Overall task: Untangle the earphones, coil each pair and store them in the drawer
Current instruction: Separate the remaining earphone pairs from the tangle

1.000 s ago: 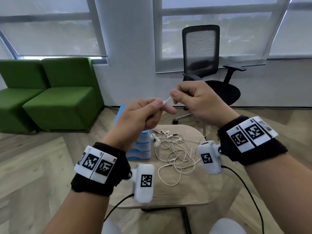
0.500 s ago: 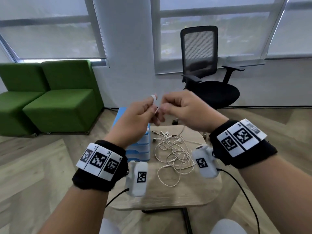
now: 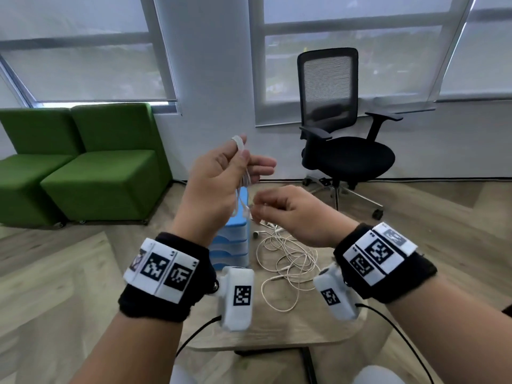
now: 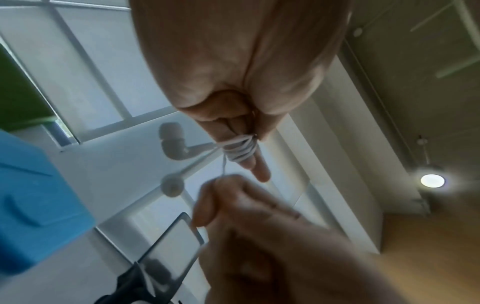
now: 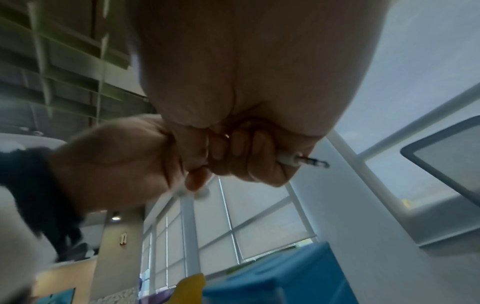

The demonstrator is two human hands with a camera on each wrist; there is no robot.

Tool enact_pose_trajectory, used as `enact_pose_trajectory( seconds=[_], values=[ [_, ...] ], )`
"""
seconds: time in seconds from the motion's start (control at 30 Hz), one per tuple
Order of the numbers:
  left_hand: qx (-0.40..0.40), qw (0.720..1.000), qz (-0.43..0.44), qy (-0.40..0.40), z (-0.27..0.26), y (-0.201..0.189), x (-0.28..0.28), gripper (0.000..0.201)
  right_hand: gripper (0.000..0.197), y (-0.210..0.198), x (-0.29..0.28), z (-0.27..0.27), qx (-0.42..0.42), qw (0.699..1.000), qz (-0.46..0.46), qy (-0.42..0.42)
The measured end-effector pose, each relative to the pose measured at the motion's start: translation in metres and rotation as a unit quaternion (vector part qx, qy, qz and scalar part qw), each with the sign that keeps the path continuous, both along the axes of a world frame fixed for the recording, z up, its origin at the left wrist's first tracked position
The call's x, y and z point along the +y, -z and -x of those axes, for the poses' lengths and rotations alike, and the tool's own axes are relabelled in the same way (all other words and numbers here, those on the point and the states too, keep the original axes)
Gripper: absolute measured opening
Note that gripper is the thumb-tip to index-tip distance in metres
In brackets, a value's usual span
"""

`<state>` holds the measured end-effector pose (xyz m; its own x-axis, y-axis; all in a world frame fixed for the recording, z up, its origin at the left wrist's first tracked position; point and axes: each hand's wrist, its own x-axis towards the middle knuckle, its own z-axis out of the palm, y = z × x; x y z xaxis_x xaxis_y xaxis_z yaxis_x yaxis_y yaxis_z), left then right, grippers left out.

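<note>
A white earphone cord [image 4: 240, 149] is wound in tight turns around the extended fingers of the left hand [image 3: 219, 176], just above centre in the head view; the thumb pins the turns, so this grip is closed on the coil. Two earbuds [image 4: 171, 142] dangle free beside the coil, at centre left of the left wrist view. The fingers likely serve as a former that keeps the loops even. Below and right, the right hand [image 3: 291, 212] is curled narrowly around the cord's tail, the plug [image 5: 309, 161] projecting past its fingers in the right wrist view. A short taut run of cord joins the two hands, probably to feed each turn under tension. Little cord appears to be left, so this coil seems nearly done.

A second tangle [image 3: 288, 261] of earphones lies loose on the table [image 3: 277, 336], lower centre, not yet sorted. Just left of it, touching or nearly so, stands the blue drawer unit [image 3: 232, 245], its drawers seemingly closed. Both hands work in open air above the table, well clear of its edges. Beyond, an office chair [image 3: 340, 139] at upper right and green seats [image 3: 83, 167] at left stand well apart.
</note>
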<state>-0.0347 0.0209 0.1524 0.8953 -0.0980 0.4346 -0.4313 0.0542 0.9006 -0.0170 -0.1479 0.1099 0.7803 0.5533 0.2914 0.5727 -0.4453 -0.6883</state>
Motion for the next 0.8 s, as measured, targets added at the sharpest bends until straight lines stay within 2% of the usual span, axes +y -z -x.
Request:
enact_pose_trajectory(
  seconds=[0.03,0.13,0.2,0.27,0.4,0.5,0.6,0.7,0.8],
  values=[
    [-0.006,1.000,-0.026,-0.016,-0.002,0.004,0.000,0.023,0.024,-0.004,0.002,0.004,-0.011,1.000,0.011,-0.011],
    [-0.038,0.983,-0.174,-0.050,-0.007,0.016,0.003,0.026,0.023,-0.026,0.000,0.011,-0.045,0.999,0.024,0.003],
    [-0.048,0.974,-0.217,-0.037,-0.006,0.019,0.004,0.034,0.027,-0.039,-0.004,0.012,-0.078,0.996,0.020,0.028],
    [-0.035,0.983,-0.181,-0.009,-0.004,0.017,0.004,0.039,0.025,-0.047,-0.004,0.012,-0.110,0.993,0.014,0.036],
    [0.025,0.996,-0.089,0.014,-0.005,0.019,0.007,0.040,0.009,-0.044,0.001,0.008,-0.141,0.988,-0.010,0.063],
    [0.094,0.988,-0.089,0.084,-0.002,0.025,0.017,0.032,0.006,-0.036,0.002,0.009,-0.132,0.988,-0.050,0.066],
    [0.131,0.973,-0.081,0.169,0.005,0.029,0.030,0.027,0.017,-0.027,0.001,0.013,-0.106,0.991,-0.078,0.038],
    [0.122,0.975,-0.077,0.171,0.009,0.038,0.040,0.029,0.018,-0.018,0.003,0.012,-0.060,0.995,-0.083,0.011],
    [0.143,0.981,-0.022,0.129,0.014,0.050,0.041,0.029,0.010,-0.008,0.009,0.011,-0.050,0.994,-0.093,0.020]
  ],
)
